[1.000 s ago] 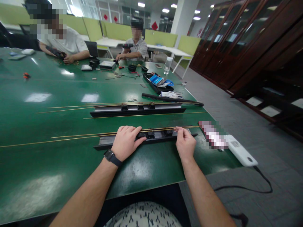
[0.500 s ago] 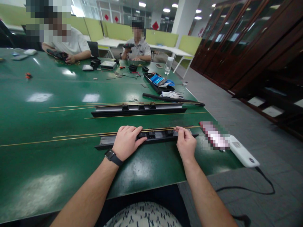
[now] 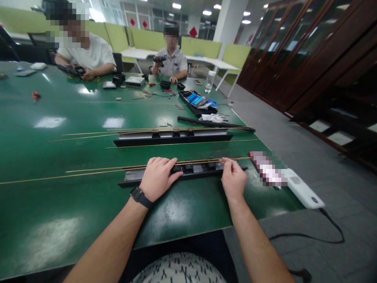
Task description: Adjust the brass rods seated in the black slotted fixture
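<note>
Pressing down with your left hand (image 3: 157,177) — palm flat, fingers spread and closed on nothing — you pin the near black rail (image 3: 188,171) to the green counter (image 3: 73,220), which looks like the reason it lies so square to you and does not slide. Your right hand (image 3: 234,179) works at the rail's right end, thumb and fingertips pinched together on the thin brass rod (image 3: 103,170) where it runs over the rail; the pinch seems to hold the rod in line with the channel. The rod and a second one beside it trail far off to the left across the counter (too long for the rail, so most of their length simply rests on the surface). The rail sits just inside the counter's near edge, directly between your two hands.

Farther out, a second black rail (image 3: 172,137) lies parallel with more brass rods around it — apparently laid out the same way. Beyond it sit a black tray of parts (image 3: 197,103) and a clear bottle (image 3: 209,81). A white power strip (image 3: 303,192) overhangs the counter's right corner, its cable dropping to the floor. Two other people sit at the far end, each with hands on small black items.
</note>
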A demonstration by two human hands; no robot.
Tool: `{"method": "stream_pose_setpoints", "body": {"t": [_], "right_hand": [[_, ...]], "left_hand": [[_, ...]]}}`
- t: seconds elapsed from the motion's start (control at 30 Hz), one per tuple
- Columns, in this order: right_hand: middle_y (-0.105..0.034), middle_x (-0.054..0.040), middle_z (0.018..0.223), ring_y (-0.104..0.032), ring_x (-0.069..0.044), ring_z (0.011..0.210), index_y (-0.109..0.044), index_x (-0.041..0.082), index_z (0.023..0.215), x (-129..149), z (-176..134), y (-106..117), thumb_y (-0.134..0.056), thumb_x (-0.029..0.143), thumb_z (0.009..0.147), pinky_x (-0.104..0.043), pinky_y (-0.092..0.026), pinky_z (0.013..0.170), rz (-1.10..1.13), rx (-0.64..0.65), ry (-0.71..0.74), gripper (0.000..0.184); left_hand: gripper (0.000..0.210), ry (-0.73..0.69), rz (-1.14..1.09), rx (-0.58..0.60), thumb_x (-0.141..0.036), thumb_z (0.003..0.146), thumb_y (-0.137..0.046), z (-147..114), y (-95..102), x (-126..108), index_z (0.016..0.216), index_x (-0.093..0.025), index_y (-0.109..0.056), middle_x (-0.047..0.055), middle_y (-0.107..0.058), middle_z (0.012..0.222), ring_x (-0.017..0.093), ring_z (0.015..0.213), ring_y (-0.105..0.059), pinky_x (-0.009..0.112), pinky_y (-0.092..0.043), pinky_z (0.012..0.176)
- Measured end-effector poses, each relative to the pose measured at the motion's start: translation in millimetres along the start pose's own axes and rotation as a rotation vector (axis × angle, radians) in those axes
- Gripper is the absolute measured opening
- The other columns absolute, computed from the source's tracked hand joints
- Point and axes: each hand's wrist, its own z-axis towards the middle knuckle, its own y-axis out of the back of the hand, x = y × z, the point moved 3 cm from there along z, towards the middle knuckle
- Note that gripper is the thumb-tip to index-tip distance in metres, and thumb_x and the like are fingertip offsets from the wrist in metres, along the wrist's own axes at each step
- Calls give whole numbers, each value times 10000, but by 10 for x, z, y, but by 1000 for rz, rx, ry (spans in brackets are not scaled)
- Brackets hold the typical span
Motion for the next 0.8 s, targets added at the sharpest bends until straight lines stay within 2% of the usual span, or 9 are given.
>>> {"method": "stream_pose_setpoints", "body": {"t": [0.23, 0.47, 0.6, 0.8], "right_hand": [[-801, -99, 964, -760, -246, 917, -775, 174, 1045, -36, 40, 34, -487, 472, 1006, -357, -558, 878, 4, -50, -6, 416], [-798, -89, 938, -762, -238, 814, -762, 186, 1091, 22, -22, -10, -483, 516, 994, -345, -595, 751, 58, 60, 8, 444], [-801, -91, 952, -765, -242, 860, -776, 186, 1053, 54, -28, -19, -496, 502, 989, -358, -596, 807, 57, 86, 18, 427], [-806, -85, 963, -765, -242, 943, -789, 187, 1022, 50, -4, 1, -506, 445, 1004, -353, -555, 912, 1, 28, 9, 384]], "left_hand": [[443, 16, 3, -1, -528, 953, -628, -5, 6, 5, 1257, -210, -674, 90, -753, 1076, 294, 1025, -655, 456, -424, 930], [442, 15, -2, 2, -524, 945, -640, 5, -4, 5, 1254, -209, -679, 94, -751, 1074, 295, 1013, -657, 453, -436, 906], [449, 15, -3, -1, -525, 938, -649, 9, -13, 6, 1255, -208, -680, 91, -748, 1080, 297, 1008, -655, 455, -441, 897], [446, 11, -14, 1, -511, 942, -646, 2, -15, 10, 1260, -200, -677, 102, -745, 1073, 296, 1007, -650, 457, -447, 898]]}}
